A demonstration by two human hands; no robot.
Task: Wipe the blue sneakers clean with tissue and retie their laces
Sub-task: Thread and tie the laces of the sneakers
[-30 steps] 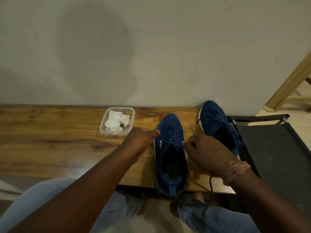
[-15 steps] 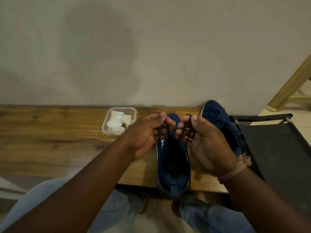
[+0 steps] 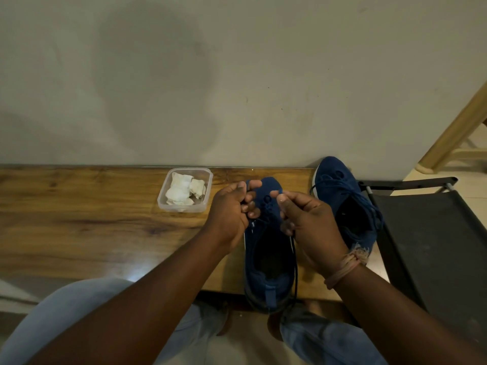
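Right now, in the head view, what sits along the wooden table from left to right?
Plastic tub of tissues → left hand → sneaker being laced → right hand → second sneaker → black folding chair.

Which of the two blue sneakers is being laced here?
The nearer sneaker, centred at the table's front edge: both hands, left and right, pinch its laces. The other sneaker lies untouched by the wall.

Bare forearms, a frayed pinkish cord wristband (image 3: 345, 266) on the right wrist, light blue jeans (image 3: 66, 320).
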